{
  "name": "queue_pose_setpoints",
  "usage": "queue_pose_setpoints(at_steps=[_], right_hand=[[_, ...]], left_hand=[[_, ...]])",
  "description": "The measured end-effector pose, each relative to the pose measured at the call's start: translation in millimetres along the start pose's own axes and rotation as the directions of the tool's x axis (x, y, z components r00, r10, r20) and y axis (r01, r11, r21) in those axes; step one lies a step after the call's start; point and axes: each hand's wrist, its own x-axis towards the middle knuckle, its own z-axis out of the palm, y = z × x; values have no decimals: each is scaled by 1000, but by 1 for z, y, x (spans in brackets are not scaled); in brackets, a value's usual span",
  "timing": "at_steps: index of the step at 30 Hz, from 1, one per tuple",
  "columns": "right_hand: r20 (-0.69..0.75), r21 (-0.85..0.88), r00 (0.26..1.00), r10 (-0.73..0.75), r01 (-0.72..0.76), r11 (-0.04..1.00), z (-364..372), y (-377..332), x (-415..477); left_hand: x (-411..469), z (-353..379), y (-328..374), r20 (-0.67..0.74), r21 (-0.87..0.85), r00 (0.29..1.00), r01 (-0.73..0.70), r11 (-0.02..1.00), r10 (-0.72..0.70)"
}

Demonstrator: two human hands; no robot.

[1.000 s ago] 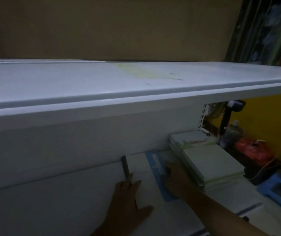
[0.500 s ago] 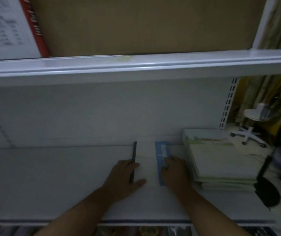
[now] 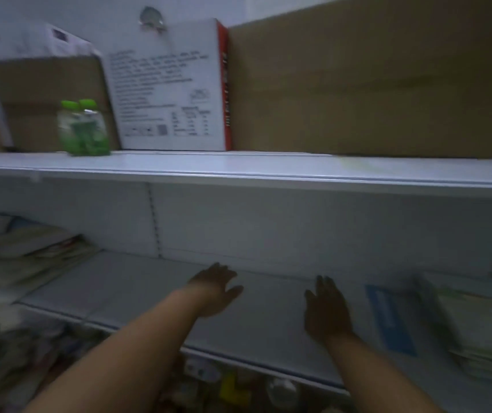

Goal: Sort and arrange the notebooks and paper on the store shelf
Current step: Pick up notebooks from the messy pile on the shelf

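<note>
On the lower white shelf [image 3: 137,281], the left hand [image 3: 215,289] and right hand [image 3: 326,310] are held flat and apart, each grip spread and holding nothing, the right just beside a blue-banded sheet [image 3: 390,317] next to the notebook stack [image 3: 477,332], with loose papers [image 3: 21,254] far left.

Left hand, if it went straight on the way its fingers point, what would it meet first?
Probably the shelf's white back panel. The left hand points its straight fingers toward the rear, low over the shelf board, and nothing shows in between, though blur leaves depth unclear.
</note>
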Motion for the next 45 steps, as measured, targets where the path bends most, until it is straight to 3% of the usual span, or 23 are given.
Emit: queue_pose_setpoints(at_steps=[3, 9, 13, 17, 23, 28, 36, 40, 45], right_hand=[[142, 37, 964, -224, 221, 975, -19, -118, 4], [51, 49, 785, -617, 615, 787, -49, -329, -13], [96, 46, 668, -738, 738, 674, -53, -418, -21], [139, 92, 619, -773, 769, 633, -47, -484, -13], [177, 87, 614, -769, 769, 633, -32, -568, 34], [147, 205, 628, -764, 737, 644, -20, -643, 92], [80, 281, 572, -816, 772, 570, 1, -741, 150], [29, 332, 664, -747, 699, 634, 12, -770, 173], [28, 490, 823, -568, 484, 725, 39, -815, 222]], left_hand=[[-49, -33, -92, -87, 88, 989, 131, 987, -124], [-156, -71, -248, -180, 91, 925, 355, 930, -335], [-211, -86, -323, -193, 61, 891, 429, 901, -411], [-238, -85, -389, -188, 45, 857, 496, 867, -480], [-243, -89, -482, -189, 97, 809, 580, 809, -557], [-233, -116, -549, -186, 130, 765, 642, 756, -617], [-200, -123, -628, -161, 68, 764, 640, 765, -625], [-180, -109, -673, -153, 22, 796, 596, 803, -586], [-152, -105, -735, -163, -79, 859, 479, 874, -485]])
